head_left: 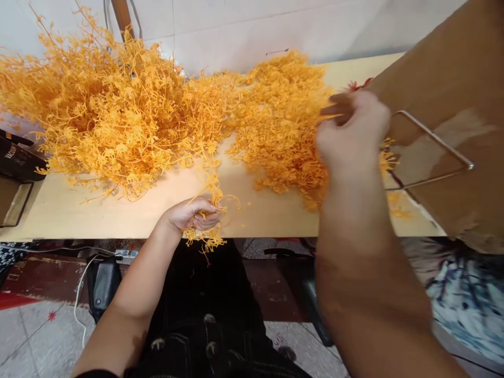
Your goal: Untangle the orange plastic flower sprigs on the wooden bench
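My left hand (200, 212) is closed around a small bunch of thin orange plastic pieces (207, 241) near the table's front edge. Strands poke out above and below the fist. To its upper left rises a tall, tangled heap of orange stringy pieces (129, 100) on long stems, with small flower-like ends. My right hand (352, 123) hovers over the right edge of a lower, denser pile of small orange pieces (283, 105). Its fingers curl and are smeared by motion, so I cannot tell whether it holds anything.
A large brown cardboard sheet or box (444, 105) with a bent metal rod (437, 137) leans at the right. Red pieces (358, 85) show beside it. A dark box (19, 155) stands at the left end of the pale table (118, 218). A white cable (79, 294) hangs below.
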A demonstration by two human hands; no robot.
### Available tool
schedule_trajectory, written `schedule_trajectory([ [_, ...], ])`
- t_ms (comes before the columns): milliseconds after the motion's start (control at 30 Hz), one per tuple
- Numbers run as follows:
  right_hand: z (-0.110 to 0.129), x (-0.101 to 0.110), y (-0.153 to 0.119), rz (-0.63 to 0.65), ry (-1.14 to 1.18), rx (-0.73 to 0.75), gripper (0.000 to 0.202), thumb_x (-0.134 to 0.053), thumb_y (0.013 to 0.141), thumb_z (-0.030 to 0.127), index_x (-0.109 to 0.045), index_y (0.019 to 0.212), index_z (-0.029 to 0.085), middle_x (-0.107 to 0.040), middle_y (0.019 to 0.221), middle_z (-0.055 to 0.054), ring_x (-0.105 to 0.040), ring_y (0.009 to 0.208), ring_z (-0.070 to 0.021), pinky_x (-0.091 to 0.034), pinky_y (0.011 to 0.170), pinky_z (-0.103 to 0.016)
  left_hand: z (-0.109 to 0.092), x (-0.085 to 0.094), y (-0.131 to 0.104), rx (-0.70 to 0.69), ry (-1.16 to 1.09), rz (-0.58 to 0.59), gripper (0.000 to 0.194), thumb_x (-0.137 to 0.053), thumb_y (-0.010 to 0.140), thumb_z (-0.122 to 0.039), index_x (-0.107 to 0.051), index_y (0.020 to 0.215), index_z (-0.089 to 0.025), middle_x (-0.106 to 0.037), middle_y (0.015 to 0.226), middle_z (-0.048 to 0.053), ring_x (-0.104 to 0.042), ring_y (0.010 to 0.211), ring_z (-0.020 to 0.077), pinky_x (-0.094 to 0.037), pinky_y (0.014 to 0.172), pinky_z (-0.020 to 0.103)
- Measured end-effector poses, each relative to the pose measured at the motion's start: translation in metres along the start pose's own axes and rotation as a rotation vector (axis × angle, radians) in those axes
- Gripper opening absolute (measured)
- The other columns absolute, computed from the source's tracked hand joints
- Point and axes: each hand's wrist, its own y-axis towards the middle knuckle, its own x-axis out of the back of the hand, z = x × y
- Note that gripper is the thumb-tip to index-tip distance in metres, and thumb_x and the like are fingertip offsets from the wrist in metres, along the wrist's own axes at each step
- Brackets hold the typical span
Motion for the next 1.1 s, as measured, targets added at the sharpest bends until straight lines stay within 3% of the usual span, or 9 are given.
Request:
schedule_trajectory([
  [200,-0.014,-0.08,-0.029,0.233,0.212,-0.145,0.048,-0.053,0.07,0.067,-0.051,0.073,0.019,-0.049,0.056,0.003,-0.048,0.051,-0.0075,-0.035,0.043,-0.02,-0.003,-0.002,0.0,0.005,0.02,-0.038,0.037,-0.052,0.068,-0.036,-0.032,0.044,-0.017,-0.024,0.037,-0.005,-0.022,0.032,0.0043,-0.012,0.036,0.021],
  [367,-0.028,-0.1,-0.025,0.327,0.395,-0.237,0.05,-0.066,0.058,0.064,-0.051,0.068,0.018,-0.047,0.056,0.004,-0.042,0.048,-0.0057,-0.034,0.043,-0.02,-0.002,-0.005,-0.002,0.013,0.031,-0.042,0.034,-0.052,0.069,-0.035,-0.035,0.045,-0.017,-0.025,0.037,-0.005,-0.024,0.032,0.0045,-0.013,0.037,0.021],
  [467,-0.029,-0.096,-0.018,0.253,0.369,-0.153,0.042,-0.071,0.059,0.054,-0.053,0.069,0.018,-0.047,0.058,0.005,-0.04,0.05,-0.0047,-0.032,0.045,-0.019,-0.002,-0.006,-0.002,0.018,0.019,-0.032,0.034,-0.051,0.07,-0.035,-0.035,0.045,-0.016,-0.025,0.038,-0.005,-0.024,0.032,0.0044,-0.013,0.036,0.02],
  [667,-0.023,-0.085,-0.012,-0.085,0.105,0.047,0.014,-0.066,0.069,0.02,-0.052,0.068,0.017,-0.046,0.058,0.005,-0.039,0.052,-0.0055,-0.032,0.049,-0.022,-0.002,0.0,0.003,-0.014,-0.066,-0.04,0.034,-0.048,0.072,-0.031,-0.034,0.045,-0.017,-0.022,0.036,-0.006,-0.02,0.03,0.0043,-0.01,0.034,0.019],
  [833,-0.036,-0.08,0.008,-0.265,0.028,0.09,0.01,-0.063,0.071,0.019,-0.053,0.071,0.019,-0.05,0.062,0.003,-0.045,0.057,-0.0085,-0.034,0.051,-0.024,0.0,0.004,0.004,-0.028,-0.109,-0.104,0.033,-0.047,0.072,-0.029,-0.033,0.045,-0.016,-0.02,0.037,-0.006,-0.017,0.03,0.0036,-0.009,0.033,0.017],
  [967,-0.059,-0.039,0.031,-0.681,0.004,0.039,0.013,-0.061,0.073,0.022,-0.049,0.07,0.022,-0.049,0.064,0.001,-0.045,0.062,-0.0106,-0.035,0.052,-0.025,0.003,-0.002,-0.003,0.03,-0.005,-0.056,0.035,-0.049,0.072,-0.031,-0.034,0.044,-0.016,-0.023,0.036,-0.005,-0.022,0.031,0.0036,-0.012,0.035,0.018],
  [1033,-0.06,-0.016,0.035,-0.682,-0.014,0.032,0.013,-0.063,0.072,0.021,-0.051,0.07,0.024,-0.047,0.062,0.002,-0.043,0.058,-0.0097,-0.033,0.05,-0.026,0.002,-0.004,-0.002,0.041,0.013,-0.077,0.034,-0.049,0.072,-0.031,-0.034,0.045,-0.016,-0.022,0.037,-0.006,-0.021,0.031,0.0034,-0.012,0.036,0.018],
  [1100,-0.05,-0.004,0.034,-0.603,-0.024,0.045,0.017,-0.067,0.069,0.02,-0.052,0.075,0.027,-0.043,0.058,0.004,-0.041,0.05,-0.0083,-0.03,0.047,-0.025,0.0,-0.002,0.002,0.011,0.02,-0.119,0.032,-0.049,0.072,-0.03,-0.033,0.047,-0.016,-0.021,0.037,-0.007,-0.02,0.031,0.0032,-0.011,0.036,0.018],
])
